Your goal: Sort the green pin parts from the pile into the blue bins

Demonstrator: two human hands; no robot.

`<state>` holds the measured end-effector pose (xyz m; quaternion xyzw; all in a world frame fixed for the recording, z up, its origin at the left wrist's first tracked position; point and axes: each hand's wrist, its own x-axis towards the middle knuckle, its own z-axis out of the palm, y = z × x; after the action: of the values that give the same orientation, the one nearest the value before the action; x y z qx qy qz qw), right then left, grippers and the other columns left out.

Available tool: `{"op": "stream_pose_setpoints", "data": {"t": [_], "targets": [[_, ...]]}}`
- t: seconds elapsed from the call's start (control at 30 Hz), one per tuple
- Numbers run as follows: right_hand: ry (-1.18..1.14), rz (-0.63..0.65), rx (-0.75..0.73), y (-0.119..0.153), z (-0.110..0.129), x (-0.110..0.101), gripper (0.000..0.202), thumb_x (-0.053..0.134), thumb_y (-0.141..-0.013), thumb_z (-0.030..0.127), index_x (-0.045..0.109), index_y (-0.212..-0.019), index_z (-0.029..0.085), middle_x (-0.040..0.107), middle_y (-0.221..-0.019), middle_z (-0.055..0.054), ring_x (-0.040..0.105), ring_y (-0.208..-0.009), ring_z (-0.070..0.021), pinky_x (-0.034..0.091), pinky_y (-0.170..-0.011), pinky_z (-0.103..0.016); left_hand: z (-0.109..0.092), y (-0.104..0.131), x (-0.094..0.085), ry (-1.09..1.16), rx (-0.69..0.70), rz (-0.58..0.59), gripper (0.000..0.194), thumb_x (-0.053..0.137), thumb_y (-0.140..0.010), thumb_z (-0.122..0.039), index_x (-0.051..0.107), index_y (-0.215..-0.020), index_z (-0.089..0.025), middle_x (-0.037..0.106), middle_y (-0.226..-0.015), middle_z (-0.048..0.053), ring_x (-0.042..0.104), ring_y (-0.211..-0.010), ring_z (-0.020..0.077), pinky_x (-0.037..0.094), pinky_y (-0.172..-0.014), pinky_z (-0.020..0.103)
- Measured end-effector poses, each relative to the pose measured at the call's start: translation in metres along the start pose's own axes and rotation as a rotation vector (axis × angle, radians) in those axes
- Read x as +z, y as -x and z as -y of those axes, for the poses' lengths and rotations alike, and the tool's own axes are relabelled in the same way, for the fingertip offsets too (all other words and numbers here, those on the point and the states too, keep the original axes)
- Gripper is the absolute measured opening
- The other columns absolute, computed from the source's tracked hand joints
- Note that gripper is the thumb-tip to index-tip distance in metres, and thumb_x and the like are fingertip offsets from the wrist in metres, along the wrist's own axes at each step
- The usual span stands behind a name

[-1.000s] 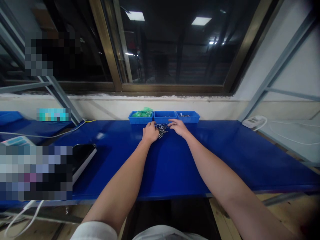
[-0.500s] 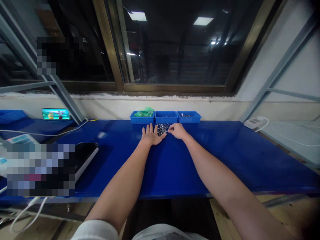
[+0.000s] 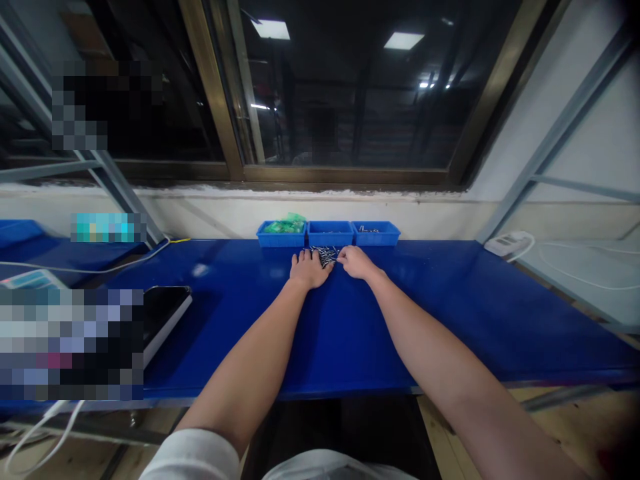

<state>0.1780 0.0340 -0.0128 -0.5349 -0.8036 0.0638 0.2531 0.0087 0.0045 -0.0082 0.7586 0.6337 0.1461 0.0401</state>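
Note:
A pile of small metal pieces, like screws or nails (image 3: pixel 326 255), lies on the blue table (image 3: pixel 350 333) in front of the bins. My left hand (image 3: pixel 308 269) lies palm down at the pile's left side, fingers spread and thumb along its near edge. At the pile's right edge my right hand (image 3: pixel 354 261) has its fingers pinched together; what is between the fingertips is too small to make out.
Three blue bins stand by the wall: the left (image 3: pixel 281 234) with green plastic, the middle (image 3: pixel 330 233), and the right (image 3: pixel 376 234) with metal pieces. A dark device (image 3: pixel 167 307) lies left. A white power strip (image 3: pixel 507 244) and cable lie right.
My left hand has shifted slightly right, closer in against the pile, its fingers a little less spread. My right hand stays nearly in place. The view has shifted slightly.

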Motion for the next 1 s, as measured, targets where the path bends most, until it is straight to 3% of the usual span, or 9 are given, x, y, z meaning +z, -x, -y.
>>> {"op": "stream_pose_setpoints", "data": {"t": [0.17, 0.3, 0.5, 0.63, 0.77, 1.0], "targets": [[-0.054, -0.031, -0.053, 0.001, 0.006, -0.005, 0.010, 0.053, -0.080, 0.018, 0.062, -0.077, 0.016, 0.062, -0.085, -0.010, 0.055, -0.082, -0.0186, 0.038, -0.075, -0.028, -0.001, -0.001, -0.005, 0.073, 0.150, -0.184, 0.054, 0.043, -0.082, -0.052, 0.047, -0.123, -0.017, 0.049, -0.128, 0.016, 0.042, -0.120, 0.0291, 0.025, -0.100, 0.046], [-0.174, -0.003, -0.066, 0.003, 0.012, -0.008, 0.009, 0.051, -0.079, 0.018, 0.059, -0.077, 0.017, 0.061, -0.078, -0.005, 0.054, -0.072, -0.0155, 0.039, -0.069, -0.027, -0.002, 0.001, -0.012, 0.126, 0.254, -0.223, 0.025, 0.043, -0.087, -0.035, 0.062, -0.101, -0.026, 0.059, -0.113, 0.007, 0.051, -0.108, 0.0218, 0.028, -0.097, 0.041], [-0.768, 0.037, 0.048, 0.004, 0.018, -0.009, 0.011, 0.058, -0.070, 0.025, 0.057, -0.078, 0.017, 0.060, -0.063, 0.000, 0.053, -0.058, -0.0117, 0.040, -0.056, -0.024, -0.002, 0.003, -0.018, 0.198, 0.220, -0.283, 0.025, 0.042, -0.088, -0.033, 0.065, -0.093, -0.025, 0.062, -0.105, 0.005, 0.053, -0.103, 0.0208, 0.029, -0.094, 0.041], [-0.978, -0.001, 0.117, 0.004, 0.018, -0.012, 0.020, 0.065, -0.063, 0.033, 0.060, -0.072, 0.016, 0.060, -0.061, 0.000, 0.049, -0.051, -0.0098, 0.034, -0.047, -0.022, -0.004, 0.006, -0.021, 0.241, 0.215, -0.258, 0.027, 0.042, -0.087, -0.037, 0.065, -0.094, -0.025, 0.062, -0.105, 0.005, 0.052, -0.106, 0.0210, 0.030, -0.094, 0.041], [-1.033, -0.070, 0.171, 0.005, 0.017, -0.016, 0.022, 0.063, -0.063, 0.038, 0.060, -0.064, 0.016, 0.059, -0.055, 0.000, 0.048, -0.048, -0.0095, 0.030, -0.044, -0.022, -0.003, 0.009, -0.026, 0.314, 0.168, -0.361, 0.029, 0.045, -0.084, -0.039, 0.061, -0.103, -0.023, 0.059, -0.112, 0.006, 0.051, -0.109, 0.0218, 0.034, -0.095, 0.039], [-0.869, -0.027, 0.179, 0.006, 0.018, -0.017, 0.034, 0.061, -0.066, 0.044, 0.051, -0.047, 0.017, 0.045, -0.040, 0.003, 0.040, -0.041, -0.0089, 0.029, -0.045, -0.023, 0.010, 0.002, -0.026, 0.363, 0.042, -0.503, 0.026, 0.043, -0.083, -0.030, 0.059, -0.101, -0.019, 0.059, -0.109, 0.007, 0.054, -0.104, 0.0216, 0.040, -0.091, 0.035]]}}
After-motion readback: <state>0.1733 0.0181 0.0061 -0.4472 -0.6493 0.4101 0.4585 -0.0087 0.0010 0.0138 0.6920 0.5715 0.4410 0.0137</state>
